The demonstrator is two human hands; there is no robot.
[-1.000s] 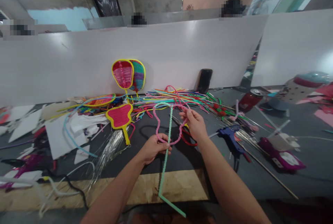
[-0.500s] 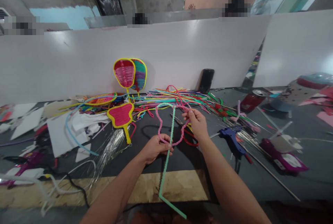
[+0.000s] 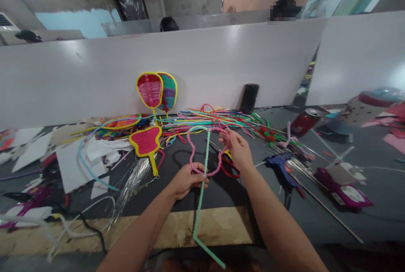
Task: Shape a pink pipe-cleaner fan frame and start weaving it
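Between my hands is a fan-shaped frame of twisted pipe cleaners, with a wavy pink outline and a mint green stem. The green runs down the middle and bends sharply near its lower end. My left hand pinches the crossing of stem and outline at the bottom. At the upper right of the outline, the fingers of my right hand are closed on the pink pipe cleaner. A finished pink fan with a yellow rim lies left of the frame. Red-handled scissors lie partly behind my right hand.
Loose pipe cleaners are heaped along the white partition. Two fans and a phone lean there. A blue glue gun, a can and a metal rod are on the right; silver wires and papers on the left.
The view has shifted slightly, moving the scene a little left. My right hand's fingers have moved slightly up along the pink outline; my left hand keeps its pinch at the crossing.
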